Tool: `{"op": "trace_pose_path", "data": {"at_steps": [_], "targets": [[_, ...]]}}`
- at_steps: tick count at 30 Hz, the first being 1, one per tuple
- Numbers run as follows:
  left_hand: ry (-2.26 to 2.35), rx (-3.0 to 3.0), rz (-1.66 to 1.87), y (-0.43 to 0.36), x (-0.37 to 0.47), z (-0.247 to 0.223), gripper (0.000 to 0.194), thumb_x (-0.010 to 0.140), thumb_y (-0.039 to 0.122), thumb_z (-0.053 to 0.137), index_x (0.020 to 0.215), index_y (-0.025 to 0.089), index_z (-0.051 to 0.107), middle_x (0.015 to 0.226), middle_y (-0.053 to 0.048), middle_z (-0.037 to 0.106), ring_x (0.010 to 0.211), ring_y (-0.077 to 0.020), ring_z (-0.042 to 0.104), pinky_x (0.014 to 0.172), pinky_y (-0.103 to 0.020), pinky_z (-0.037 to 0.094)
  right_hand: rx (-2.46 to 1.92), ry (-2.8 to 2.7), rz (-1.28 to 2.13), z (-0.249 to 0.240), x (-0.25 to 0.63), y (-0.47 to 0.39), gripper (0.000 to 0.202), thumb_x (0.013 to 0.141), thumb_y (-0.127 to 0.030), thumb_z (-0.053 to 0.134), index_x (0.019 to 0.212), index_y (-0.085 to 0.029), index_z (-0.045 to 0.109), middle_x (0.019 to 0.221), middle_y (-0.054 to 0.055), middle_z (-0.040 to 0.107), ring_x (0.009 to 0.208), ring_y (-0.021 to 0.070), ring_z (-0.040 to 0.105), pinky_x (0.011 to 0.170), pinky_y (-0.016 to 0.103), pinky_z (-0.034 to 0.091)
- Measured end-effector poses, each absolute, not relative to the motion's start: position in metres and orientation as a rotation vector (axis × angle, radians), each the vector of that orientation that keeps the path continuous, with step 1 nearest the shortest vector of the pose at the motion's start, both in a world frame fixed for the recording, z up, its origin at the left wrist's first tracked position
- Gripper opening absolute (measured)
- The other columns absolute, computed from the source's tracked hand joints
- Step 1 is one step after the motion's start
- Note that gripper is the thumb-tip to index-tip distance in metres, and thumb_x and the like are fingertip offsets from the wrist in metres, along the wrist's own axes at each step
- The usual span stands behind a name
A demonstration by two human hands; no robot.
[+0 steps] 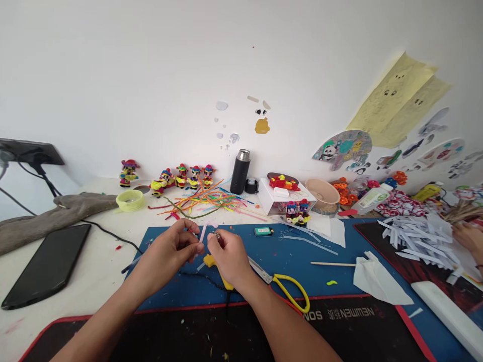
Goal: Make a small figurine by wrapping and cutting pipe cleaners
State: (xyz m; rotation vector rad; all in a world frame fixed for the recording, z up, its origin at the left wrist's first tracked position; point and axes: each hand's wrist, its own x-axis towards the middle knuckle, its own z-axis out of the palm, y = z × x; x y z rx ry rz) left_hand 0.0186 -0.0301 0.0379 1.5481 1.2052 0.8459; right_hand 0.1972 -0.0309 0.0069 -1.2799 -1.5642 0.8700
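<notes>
My left hand (181, 246) is closed in a pinch beside a short pale pink strip (203, 233), which stands up from its fingertips. Just to its right, my right hand (228, 253) is closed around a small item with a metallic end (217, 235); the fingers hide most of it, so its kind is unclear. Under the right hand lies a yellow glue gun (219, 270) with a dark cord. Scissors (281, 284) with yellow and red handles rest partly behind the right forearm on the blue mat (287, 256).
Colourful pipe cleaners (211, 198) lie beyond the hands, near a black flask (240, 173) and several small figures (181, 177). A phone (47, 266) is at left. White paper strips (418, 239) are heaped at right, beside another person's hand (468, 239).
</notes>
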Motion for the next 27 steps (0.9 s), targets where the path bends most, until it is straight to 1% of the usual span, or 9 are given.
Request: {"op": "trace_pose_path", "data": {"at_steps": [6,12,18,27], "targets": [[1.204,1.560,0.849,-0.0300,0.0177,0.0363,0.039,0.084,0.049,0.070,0.108,0.026,0.050,0.071,0.003,0.070,0.063,-0.0208,0.062,0.060,-0.031,0.045,-1.280,-1.560,0.875,0.0067,0.1972,-0.0306,0.042,0.095,-0.042,0.055,0.062,-0.023,0.040,0.057,-0.005,0.039,0.054,0.0119,0.037,0.054,0.028,0.026],[1.221,1.543,0.847,-0.0324,0.0207,0.0422,0.039,0.079,0.047,0.072,0.105,0.026,0.050,0.067,0.004,0.069,0.061,-0.0207,0.061,0.059,-0.031,0.045,-1.277,-1.554,0.896,0.0093,0.1977,-0.0313,0.042,0.095,-0.043,0.054,0.062,-0.023,0.039,0.056,-0.005,0.038,0.055,0.0119,0.035,0.054,0.028,0.026],[1.235,1.558,0.850,-0.0321,0.0214,0.0423,0.038,0.080,0.049,0.070,0.105,0.026,0.052,0.066,0.003,0.069,0.060,-0.0210,0.061,0.058,-0.031,0.044,-1.281,-1.539,0.898,0.0127,0.1970,-0.0318,0.042,0.093,-0.044,0.053,0.061,-0.023,0.036,0.055,-0.005,0.037,0.055,0.0117,0.033,0.053,0.029,0.025],[1.229,1.548,0.851,-0.0322,0.0207,0.0404,0.037,0.080,0.045,0.071,0.105,0.026,0.051,0.067,0.004,0.070,0.061,-0.0209,0.062,0.058,-0.030,0.045,-1.288,-1.535,0.928,0.0137,0.1963,-0.0325,0.038,0.092,-0.040,0.053,0.061,-0.023,0.039,0.055,-0.006,0.040,0.054,0.0114,0.036,0.053,0.028,0.024]]}}
